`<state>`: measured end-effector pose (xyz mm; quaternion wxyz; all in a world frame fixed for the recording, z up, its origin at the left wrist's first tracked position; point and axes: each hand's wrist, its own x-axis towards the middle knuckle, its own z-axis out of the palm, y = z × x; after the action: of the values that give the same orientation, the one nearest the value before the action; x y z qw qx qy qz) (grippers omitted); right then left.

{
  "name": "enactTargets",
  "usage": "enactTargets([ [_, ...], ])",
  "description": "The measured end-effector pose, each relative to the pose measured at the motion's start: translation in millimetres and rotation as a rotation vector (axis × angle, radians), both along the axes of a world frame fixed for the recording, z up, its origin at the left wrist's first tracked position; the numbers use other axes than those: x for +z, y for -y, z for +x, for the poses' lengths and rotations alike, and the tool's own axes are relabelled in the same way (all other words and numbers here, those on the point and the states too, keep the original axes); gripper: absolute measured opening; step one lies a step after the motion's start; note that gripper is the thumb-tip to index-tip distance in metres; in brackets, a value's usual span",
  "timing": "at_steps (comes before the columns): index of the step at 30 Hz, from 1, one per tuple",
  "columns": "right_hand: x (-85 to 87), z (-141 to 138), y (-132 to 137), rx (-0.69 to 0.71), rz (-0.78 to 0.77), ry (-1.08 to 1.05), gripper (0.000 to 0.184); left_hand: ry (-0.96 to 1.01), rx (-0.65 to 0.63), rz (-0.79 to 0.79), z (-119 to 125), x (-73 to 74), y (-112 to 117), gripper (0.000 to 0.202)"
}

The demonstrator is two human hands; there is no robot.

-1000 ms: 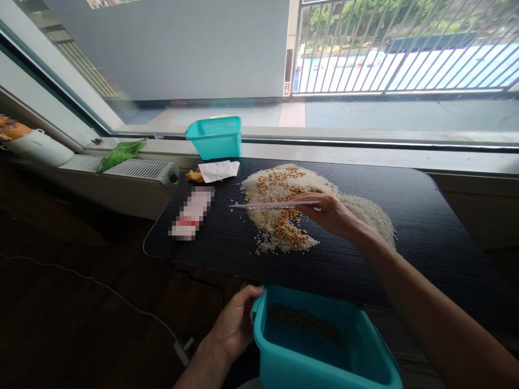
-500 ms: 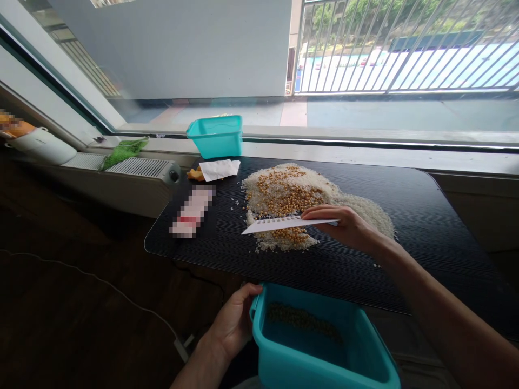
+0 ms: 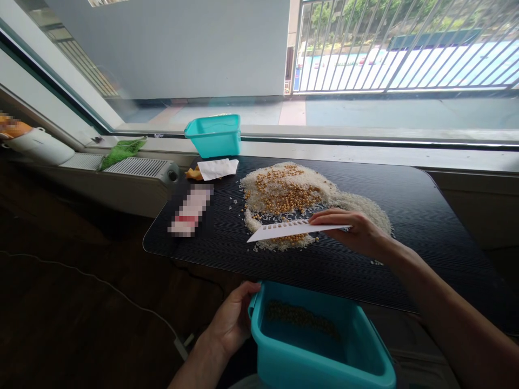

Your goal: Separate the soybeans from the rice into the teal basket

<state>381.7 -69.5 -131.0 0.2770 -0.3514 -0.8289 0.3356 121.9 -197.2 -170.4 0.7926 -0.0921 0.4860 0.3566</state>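
Observation:
My left hand grips the left rim of a teal plastic bin, held just below the table's front edge. A layer of small round grains, dim in the shade, lies at the bottom of the bin. With my right hand I hold a white card with slots along its far edge, tilted over the near part of the pile. White rice is heaped on the table, and yellow soybeans are mixed through its left part. The card hides some of the grains beneath it.
The black table stands against the window. At its back left are a second teal bin, a white paper and a blurred pink packet. A green cloth lies on the radiator. A white cable crosses the floor.
My right hand and the card have moved slightly right and toward me, and a dark strip of table now shows between the main pile and the near grains. The bin stays nearly still.

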Motion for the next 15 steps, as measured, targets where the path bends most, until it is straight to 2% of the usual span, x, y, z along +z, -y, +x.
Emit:
enactTargets([
  [8, 16.1, 9.1, 11.7, -0.101, 0.029, -0.018, 0.021, -0.007, -0.045, 0.002, 1.2, 6.3, -0.6, 0.019],
  [12, 21.7, 21.6, 31.4, -0.137, 0.008, -0.019, 0.020, -0.020, -0.099, 0.003, 1.5, 3.6, -0.3, 0.024],
  [15, 17.5, 38.4, 49.3, -0.173, -0.057, -0.015, 0.020, -0.013, -0.115, 0.007, 2.9, 1.2, -0.4, 0.024],
])
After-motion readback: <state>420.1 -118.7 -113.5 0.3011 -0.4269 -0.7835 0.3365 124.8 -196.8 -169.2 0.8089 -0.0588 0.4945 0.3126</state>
